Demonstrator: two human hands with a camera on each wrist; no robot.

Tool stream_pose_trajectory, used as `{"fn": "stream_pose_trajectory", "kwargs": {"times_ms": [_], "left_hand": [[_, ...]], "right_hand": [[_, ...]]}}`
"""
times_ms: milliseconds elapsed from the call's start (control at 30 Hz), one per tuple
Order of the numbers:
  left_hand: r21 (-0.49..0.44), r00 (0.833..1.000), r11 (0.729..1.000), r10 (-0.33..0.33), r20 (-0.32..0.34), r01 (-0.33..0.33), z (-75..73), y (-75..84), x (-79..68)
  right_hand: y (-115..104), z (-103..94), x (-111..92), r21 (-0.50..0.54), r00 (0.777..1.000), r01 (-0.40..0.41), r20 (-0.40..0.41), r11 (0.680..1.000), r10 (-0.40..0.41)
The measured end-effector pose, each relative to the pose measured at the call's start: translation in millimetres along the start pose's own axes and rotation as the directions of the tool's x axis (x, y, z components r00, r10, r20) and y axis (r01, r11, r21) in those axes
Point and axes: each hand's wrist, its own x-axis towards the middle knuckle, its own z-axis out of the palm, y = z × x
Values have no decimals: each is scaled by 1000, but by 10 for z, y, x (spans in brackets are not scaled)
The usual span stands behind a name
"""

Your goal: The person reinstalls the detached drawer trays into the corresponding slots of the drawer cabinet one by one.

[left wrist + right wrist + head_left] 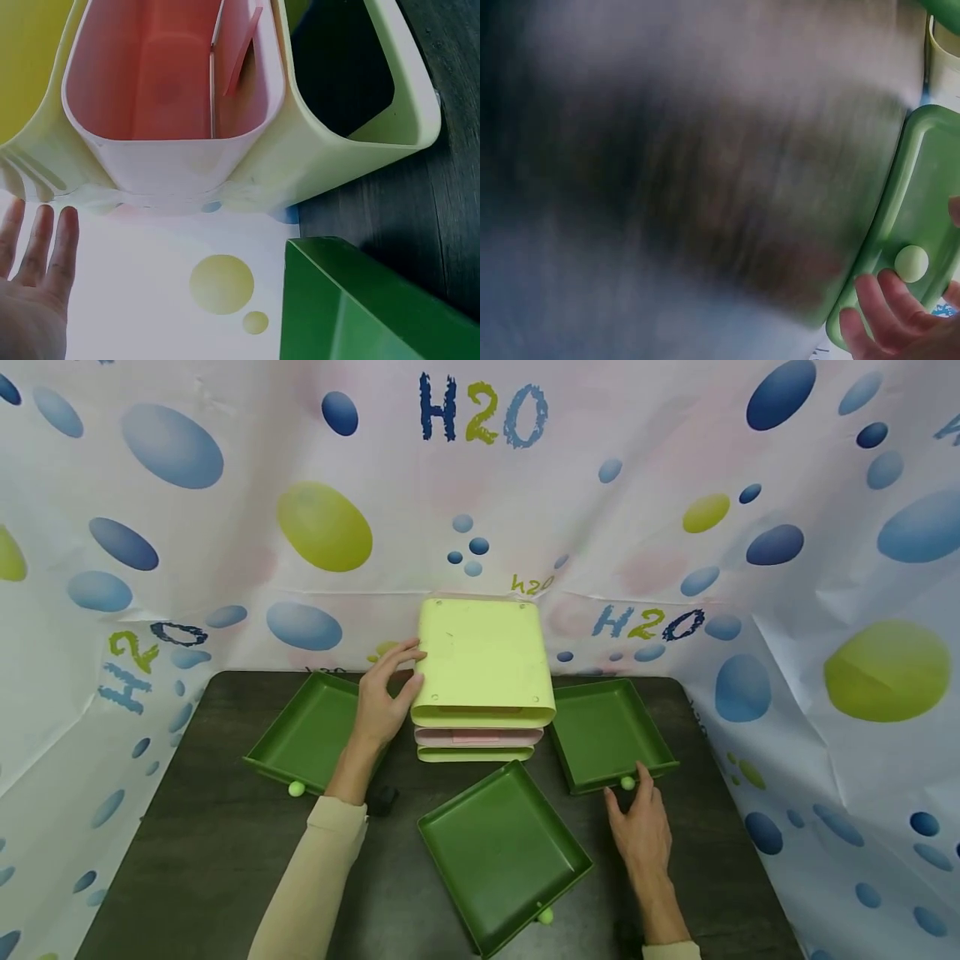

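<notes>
- Three-tier cabinet (483, 652) at the back middle of the table (195, 868), its openings facing the person; set so, perhaps, to keep each slot within reach.
- Left hand (384, 693) at the upper shell's left side, fingers extended and slightly apart, no pinch. Likely there to steady the stack; contact or a slight gap, cannot tell.
- Right hand (641, 831) at the front of the right drawer (607, 727), fingers spread about its pale round knob (627, 782), not closed on it. Whether a fingertip touches the knob, unclear. The pose suits the knob, the drawer's natural handle.
- Left drawer (315, 722) lies beside the cabinet, beneath the left forearm from above; center drawer (506, 852) sits turned askew in front. All three green drawers lie open side up, knobs toward the person, probably for easy handling.
- Head view alone gives the whole layout, plus the bubble-print backdrop (465, 485) behind.
- Left wrist view alone looks deep into the pink middle shell (172, 75): a thin reddish strip (244, 56) stands inside.
- Right wrist view alone shows the right drawer's front panel squarely, with raised rim; the rest is mostly blur.
</notes>
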Motion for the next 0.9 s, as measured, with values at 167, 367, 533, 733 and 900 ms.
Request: {"fn": "stream_pose_trajectory", "kwargs": {"times_ms": [167, 367, 533, 733, 900], "left_hand": [[-52, 1000, 998, -20, -9, 19, 37, -57, 32], [-62, 998, 997, -57, -25, 56, 66, -82, 57], [-58, 995, 994, -95, -2, 95, 95, -53, 106], [-66, 983, 982, -170, 68, 175, 107, -10, 112], [-129, 979, 972, -187, 81, 196, 113, -36, 155]], "right_hand": [[27, -16, 18, 18, 998, -36, 45, 999, 35], [65, -29, 79, 78, 998, -30, 55, 996, 25], [91, -12, 121, 131, 998, -59, 45, 990, 53], [55, 44, 135, 184, 989, -121, 103, 975, 103], [17, 66, 167, 198, 988, -141, 86, 970, 126]]}}
